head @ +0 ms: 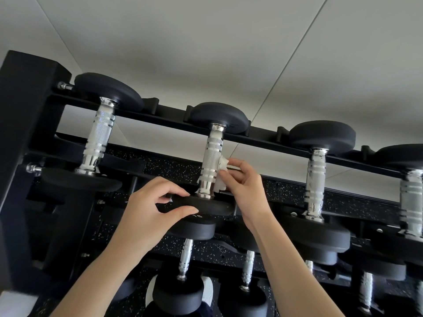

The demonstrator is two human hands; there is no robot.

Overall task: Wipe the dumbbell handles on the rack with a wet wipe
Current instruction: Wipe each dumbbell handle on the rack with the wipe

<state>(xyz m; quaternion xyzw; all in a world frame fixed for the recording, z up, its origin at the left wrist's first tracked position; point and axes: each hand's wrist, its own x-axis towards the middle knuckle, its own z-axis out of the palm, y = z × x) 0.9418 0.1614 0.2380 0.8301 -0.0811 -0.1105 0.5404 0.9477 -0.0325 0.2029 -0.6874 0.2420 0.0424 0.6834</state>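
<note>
Black dumbbells with chrome knurled handles lie in a row on the top tier of a black rack [263, 138]. My right hand [242, 179] pinches a white wet wipe [220, 177] against the right side of the second dumbbell's handle [209, 165]. My left hand [155, 204] grips the near black head [210, 205] of that same dumbbell, thumb below and fingers on top. The first dumbbell's handle [98, 136] is to the left, the third dumbbell's handle [315, 181] to the right, and a fourth handle [410, 202] shows blurred at the right edge.
A lower tier holds more dumbbells [185, 259] beneath my forearms. The rack's thick black upright [25, 133] stands at the left. A white wall [206, 53] rises behind the rack, and speckled black flooring [174, 170] shows through it.
</note>
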